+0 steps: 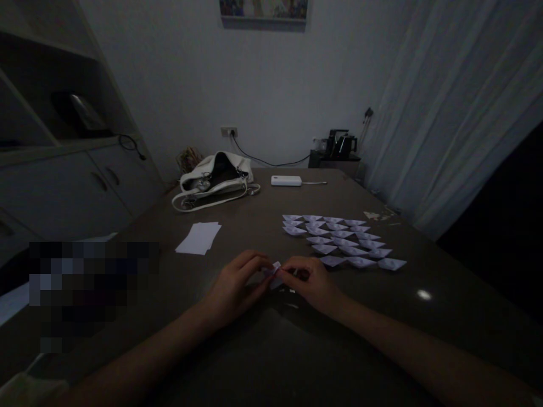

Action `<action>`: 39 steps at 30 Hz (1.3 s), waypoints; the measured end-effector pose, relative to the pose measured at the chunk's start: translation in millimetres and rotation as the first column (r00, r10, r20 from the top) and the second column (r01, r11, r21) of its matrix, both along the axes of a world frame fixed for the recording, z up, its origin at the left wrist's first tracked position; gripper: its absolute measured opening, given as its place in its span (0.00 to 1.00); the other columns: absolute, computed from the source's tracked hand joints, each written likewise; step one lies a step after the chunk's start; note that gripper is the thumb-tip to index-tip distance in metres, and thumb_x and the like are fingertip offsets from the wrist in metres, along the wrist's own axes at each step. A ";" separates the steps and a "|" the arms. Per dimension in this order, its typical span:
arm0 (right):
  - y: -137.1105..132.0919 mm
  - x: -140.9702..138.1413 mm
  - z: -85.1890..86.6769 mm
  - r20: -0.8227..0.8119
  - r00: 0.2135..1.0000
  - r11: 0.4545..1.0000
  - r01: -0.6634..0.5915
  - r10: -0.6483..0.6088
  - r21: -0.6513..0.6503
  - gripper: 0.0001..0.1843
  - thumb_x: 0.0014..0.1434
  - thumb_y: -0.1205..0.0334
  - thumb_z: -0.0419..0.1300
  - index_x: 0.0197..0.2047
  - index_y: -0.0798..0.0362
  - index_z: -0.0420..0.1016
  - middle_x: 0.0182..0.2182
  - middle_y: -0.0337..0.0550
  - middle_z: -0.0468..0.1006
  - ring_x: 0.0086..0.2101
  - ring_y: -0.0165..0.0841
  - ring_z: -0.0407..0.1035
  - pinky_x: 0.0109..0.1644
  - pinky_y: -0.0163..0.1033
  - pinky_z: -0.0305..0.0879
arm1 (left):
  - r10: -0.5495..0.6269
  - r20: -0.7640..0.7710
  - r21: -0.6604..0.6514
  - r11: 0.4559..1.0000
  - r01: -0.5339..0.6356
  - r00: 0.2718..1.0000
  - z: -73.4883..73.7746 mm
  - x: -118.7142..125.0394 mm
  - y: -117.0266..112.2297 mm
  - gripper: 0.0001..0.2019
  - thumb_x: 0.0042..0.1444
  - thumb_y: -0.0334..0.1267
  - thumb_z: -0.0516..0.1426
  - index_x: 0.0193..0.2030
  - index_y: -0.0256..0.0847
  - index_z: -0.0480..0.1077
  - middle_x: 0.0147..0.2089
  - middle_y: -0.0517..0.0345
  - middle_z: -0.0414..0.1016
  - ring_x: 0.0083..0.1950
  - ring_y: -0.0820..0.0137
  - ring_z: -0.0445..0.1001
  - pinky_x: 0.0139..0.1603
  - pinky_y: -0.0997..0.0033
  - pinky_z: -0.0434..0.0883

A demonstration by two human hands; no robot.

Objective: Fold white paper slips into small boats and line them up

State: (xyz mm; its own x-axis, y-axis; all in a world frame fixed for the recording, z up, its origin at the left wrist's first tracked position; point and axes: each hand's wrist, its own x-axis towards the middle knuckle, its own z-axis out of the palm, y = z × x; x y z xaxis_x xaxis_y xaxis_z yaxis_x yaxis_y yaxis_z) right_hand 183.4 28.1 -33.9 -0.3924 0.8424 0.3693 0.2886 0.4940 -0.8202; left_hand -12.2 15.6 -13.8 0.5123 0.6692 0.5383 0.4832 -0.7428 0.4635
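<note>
Between my two hands is a small folded piece of white paper point(276, 267), partly hidden by the fingers. My left hand point(240, 282) pinches it from the left, and my right hand point(311, 282) grips it from the right with thumb and forefinger. Both sets of fingertips nearly meet over the paper, just above the dark table. Right of my hands, folded white paper boats point(339, 234) stand in several rows. On the left lies a short stack of white paper sheets point(199, 237).
Toward the back of the table point(263, 209) are an open white handbag point(216, 178) and a white power bank point(286, 181) with a short cable. Small paper scraps point(373, 215) lie near the right edge. A black kettle point(345, 145) stands beyond the table.
</note>
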 end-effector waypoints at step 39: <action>-10.7 -7.2 3.8 0.157 0.965 0.970 0.186 -0.210 0.155 0.04 0.54 0.67 0.58 0.31 0.52 0.75 0.22 0.35 0.74 0.24 0.27 0.67 0.27 0.31 0.56 | 0.093 0.126 -0.266 0.962 -0.056 0.988 -0.3 14.2 -6.1 0.02 0.55 0.31 0.54 0.34 0.38 0.69 0.35 0.55 0.73 0.34 0.70 0.71 0.36 0.72 0.68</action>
State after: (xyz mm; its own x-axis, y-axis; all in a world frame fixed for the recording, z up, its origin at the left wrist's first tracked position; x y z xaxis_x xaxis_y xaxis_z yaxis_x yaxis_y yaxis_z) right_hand 176.1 17.4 -30.1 -0.2905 0.8554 0.4289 0.5218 0.5173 -0.6783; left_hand 2.0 9.5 -14.1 0.3894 0.8292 0.4010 0.4513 -0.5512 0.7018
